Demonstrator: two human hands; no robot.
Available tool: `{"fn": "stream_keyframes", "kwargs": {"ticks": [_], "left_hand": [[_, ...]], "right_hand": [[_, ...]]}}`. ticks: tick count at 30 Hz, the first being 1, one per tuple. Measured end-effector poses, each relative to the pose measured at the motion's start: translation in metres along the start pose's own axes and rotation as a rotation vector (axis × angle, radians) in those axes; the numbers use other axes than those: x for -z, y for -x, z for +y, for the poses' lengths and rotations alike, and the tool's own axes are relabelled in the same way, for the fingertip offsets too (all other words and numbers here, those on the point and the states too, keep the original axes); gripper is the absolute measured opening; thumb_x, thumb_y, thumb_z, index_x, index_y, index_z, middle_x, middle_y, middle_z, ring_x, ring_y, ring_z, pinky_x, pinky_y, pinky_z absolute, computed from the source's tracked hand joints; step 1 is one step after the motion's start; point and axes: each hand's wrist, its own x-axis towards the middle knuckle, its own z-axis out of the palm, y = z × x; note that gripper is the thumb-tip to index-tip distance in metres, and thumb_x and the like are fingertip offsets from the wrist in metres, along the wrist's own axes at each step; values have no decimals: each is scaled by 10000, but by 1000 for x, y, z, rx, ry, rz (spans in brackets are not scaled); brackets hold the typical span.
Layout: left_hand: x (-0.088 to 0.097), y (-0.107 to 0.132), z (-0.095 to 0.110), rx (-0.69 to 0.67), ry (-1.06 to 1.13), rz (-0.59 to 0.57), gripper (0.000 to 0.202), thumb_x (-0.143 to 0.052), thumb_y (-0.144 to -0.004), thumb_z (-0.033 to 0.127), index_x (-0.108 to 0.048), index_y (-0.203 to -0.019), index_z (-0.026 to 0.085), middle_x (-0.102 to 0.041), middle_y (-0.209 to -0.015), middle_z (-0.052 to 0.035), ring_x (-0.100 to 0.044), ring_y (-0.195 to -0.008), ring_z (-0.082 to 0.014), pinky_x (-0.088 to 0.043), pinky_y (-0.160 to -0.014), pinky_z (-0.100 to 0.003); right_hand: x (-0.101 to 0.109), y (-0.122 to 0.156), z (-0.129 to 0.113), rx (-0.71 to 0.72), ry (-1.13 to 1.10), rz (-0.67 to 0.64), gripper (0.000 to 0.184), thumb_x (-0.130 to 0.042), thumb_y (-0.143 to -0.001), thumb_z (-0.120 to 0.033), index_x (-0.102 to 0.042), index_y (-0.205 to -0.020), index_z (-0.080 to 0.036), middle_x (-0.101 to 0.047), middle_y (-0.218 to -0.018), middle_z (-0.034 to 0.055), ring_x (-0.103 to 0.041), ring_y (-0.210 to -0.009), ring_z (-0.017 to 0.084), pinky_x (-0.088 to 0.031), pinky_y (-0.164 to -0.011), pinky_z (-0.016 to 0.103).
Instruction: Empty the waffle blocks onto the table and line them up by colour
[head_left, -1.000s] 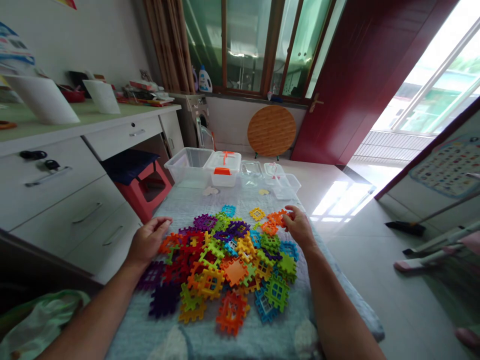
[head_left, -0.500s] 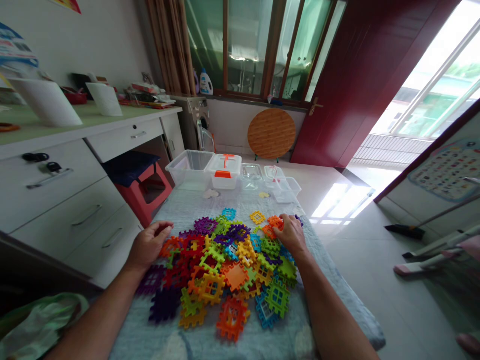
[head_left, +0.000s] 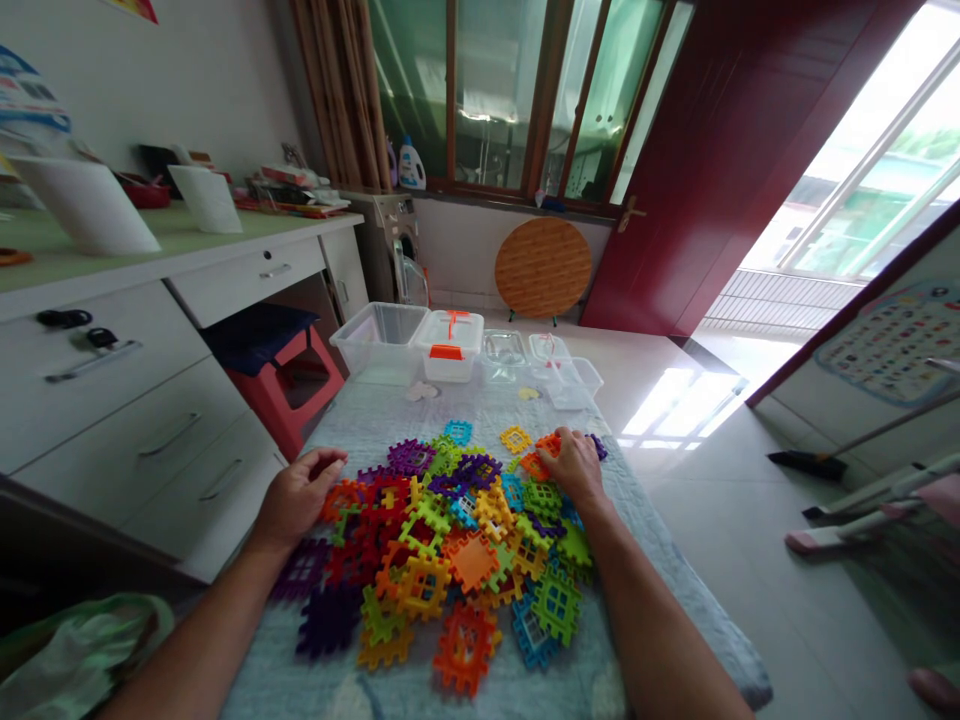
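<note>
A heap of colourful plastic interlocking building tiles, square with notched edges and many with window-like openings, is spread over the cloth-covered table (head_left: 300, 690). At the heap's far right, my right hand (head_left: 576, 465) has its fingers closed on an orange tile (head_left: 537, 464); a purple tile (head_left: 599, 447) lies just beyond the hand. My left hand (head_left: 298, 497) is at the left edge of the heap, fingers loosely curved with a gap to the thumb and nothing visible between them. Beside it lie an orange tile (head_left: 341, 500) and a purple tile (head_left: 303, 568).
Along the table's far end stand a large clear bin (head_left: 382, 345), a lidded box with orange latches (head_left: 450, 350) and smaller clear containers (head_left: 504, 355). A red stool (head_left: 300, 385) and white drawers (head_left: 172, 430) are on the left. Tiled floor runs along the right.
My right hand has shifted slightly left, and the orange tile under its fingers has moved a little. The left hand stays in nearly the same place.
</note>
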Motion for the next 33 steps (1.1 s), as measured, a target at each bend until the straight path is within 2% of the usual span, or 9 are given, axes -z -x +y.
{"fn": "stream_keyframes", "kwargs": {"ticks": [10, 14, 17, 20, 23, 25, 26, 28, 33], "left_hand": [[0, 2, 6, 25, -15, -19, 383, -568, -724, 514, -692, -907, 201, -728, -880, -32, -670, -827, -222, -517, -795, -288], [1, 2, 7, 36, -10, -27, 387, -571, -713, 517, -691, -905, 203, -729, -879, -32, -671, -824, -224, -521, -795, -291], [2, 2, 8, 38, -24, -27, 391, -572, -711, 518, -693, -912, 206, -731, -893, -32, -671, -832, -225, -518, -807, -294], [2, 2, 8, 41, -28, -26, 391, -573, -709, 517, -693, -917, 209, -735, -903, -32, -672, -851, -225, -519, -804, -287], [1, 1, 7, 40, -25, -28, 389, -574, -707, 520, -691, -913, 210, -735, -900, -33, -672, -855, -227, -522, -784, -282], [1, 1, 6, 30, -31, -30, 382, -575, -708, 520, -691, -906, 214, -736, -901, -33, -673, -859, -229, -522, -796, -287], [1, 1, 5, 25, -37, -31, 379, -576, -709, 520, -692, -904, 217, -736, -904, -33, -674, -862, -231, -521, -807, -293], [2, 1, 6, 19, -50, -33, 372, -581, -709, 519, -696, -901, 221, -739, -907, -33, -676, -858, -235, -520, -830, -306], [2, 2, 9, -3, -62, -19, 348, -593, -701, 509, -699, -879, 230, -745, -873, -24, -680, -820, -234, -531, -815, -309]], "right_hand": [[-1, -3, -2, -47, 64, -7, 437, -600, -801, -425, -613, -1139, -148, -657, -984, 132, -571, -944, 259, -369, -816, 319], [2, -1, -2, -79, 95, 94, 439, -619, -784, -417, -616, -1135, -153, -656, -973, 118, -568, -922, 263, -370, -806, 323], [5, 0, 2, -80, 127, 140, 382, -628, -779, -442, -655, -1033, -158, -655, -952, 117, -557, -927, 276, -369, -822, 342], [9, -4, 13, -54, 70, 195, 378, -628, -779, -482, -678, -988, -171, -652, -1019, 122, -535, -985, 292, -365, -860, 364], [19, -9, 34, -121, -77, 362, 326, -555, -834, -412, -671, -1028, -177, -638, -1130, 118, -512, -1048, 284, -356, -908, 376], [24, -10, 47, -162, -149, 419, 291, -498, -847, -323, -666, -1035, -177, -637, -1162, 115, -497, -1089, 283, -347, -938, 387], [26, -10, 52, -152, -170, 400, 292, -486, -834, -280, -664, -1044, -181, -638, -1178, 107, -486, -1116, 282, -338, -958, 392], [26, -8, 56, -68, -179, 276, 358, -493, -782, -205, -652, -1103, -203, -630, -1238, 76, -457, -1185, 274, -307, -1009, 399], [8, -3, 46, 158, -77, -93, 706, -496, -655, -72, -530, -1339, -241, -544, -1408, 18, -298, -1378, 268, -119, -1136, 445]]}}
